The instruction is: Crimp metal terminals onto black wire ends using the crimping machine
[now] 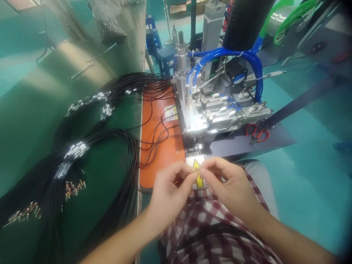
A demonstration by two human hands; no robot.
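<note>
My left hand (pixel 169 190) and my right hand (pixel 229 185) meet over my lap, in front of a small bench machine (pixel 209 110). Both pinch, fingertips nearly touching, around something tiny near a yellow warning label (pixel 197 169); what they hold is too small to name. A black cable (pixel 214 229) crosses my checked clothing below the hands. The machine stands partly on an orange plate (pixel 161 146) on which thin black wires loop.
Large bundles of black cables with metal terminal ends (pixel 75 150) lie on the green table (pixel 33 110) at left. Red-handled pliers (pixel 257 135) rest to the right of the machine. Blue air hoses (pixel 244 55) arch over it. Blue stools (pixel 155 40) stand behind.
</note>
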